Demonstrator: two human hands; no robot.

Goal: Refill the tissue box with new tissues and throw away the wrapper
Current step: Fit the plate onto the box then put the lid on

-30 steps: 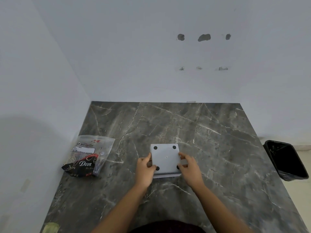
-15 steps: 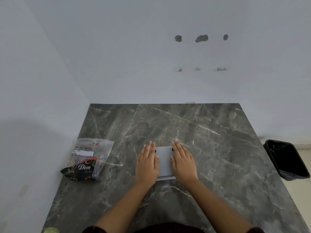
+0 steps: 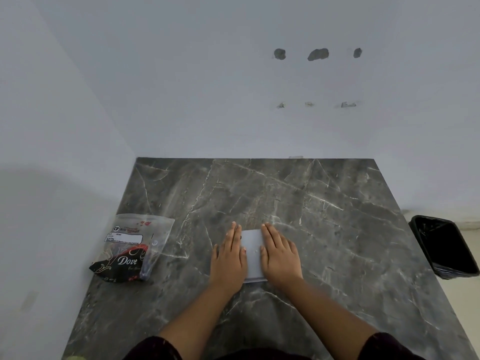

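Tissue box point(image 3: 252, 252): a flat grey box lying on the surface, near the front and close to the middle. Only a strip of it shows between the two hands. What is inside it cannot be seen.
Left hand point(image 3: 228, 258): lies flat on the left part of the box, fingers straight and side by side. Its grip is not closed on anything; the palm just presses down.
Right hand point(image 3: 280, 257): lies flat on the right part of the box in the same way, fingers straight, grip not closed on anything.
Tissue pack point(image 3: 132, 246): a plastic pack to the left of the box, well apart from it, near the left wall. Its top is clear with a white label, and its bottom is black and red with the word "Dove". It is too blurry to tell if it is open.
Surface point(image 3: 324, 216): dark grey stone with thin white lines, pushed into a corner of two pale walls.
Bin point(image 3: 445, 246): a black bin with a black bag in it, on the floor past the right edge of the surface. It looks dark inside.
Wall point(image 3: 233, 100): has a few small chipped spots high up.
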